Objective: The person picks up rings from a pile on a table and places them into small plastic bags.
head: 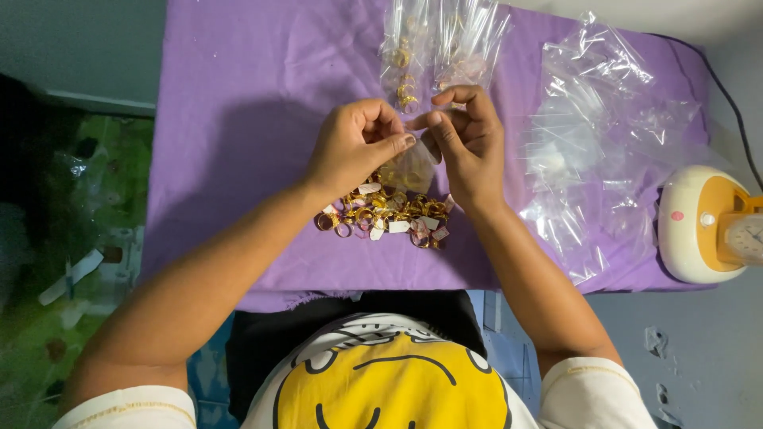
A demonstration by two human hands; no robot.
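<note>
My left hand [354, 147] and my right hand [469, 143] meet over a purple cloth [238, 119]. Both pinch the top edge of a small clear plastic bag [409, 168] that hangs between them with something gold inside. Just below the hands lies a loose heap of gold rings with small white tags [381, 216]. Beyond the hands lie filled clear bags of gold rings [433, 48].
A pile of empty clear plastic bags [596, 143] covers the right side of the cloth. A white and orange device with a small dial [707, 224] sits at the right edge. Green patterned flooring [71, 238] shows to the left of the table.
</note>
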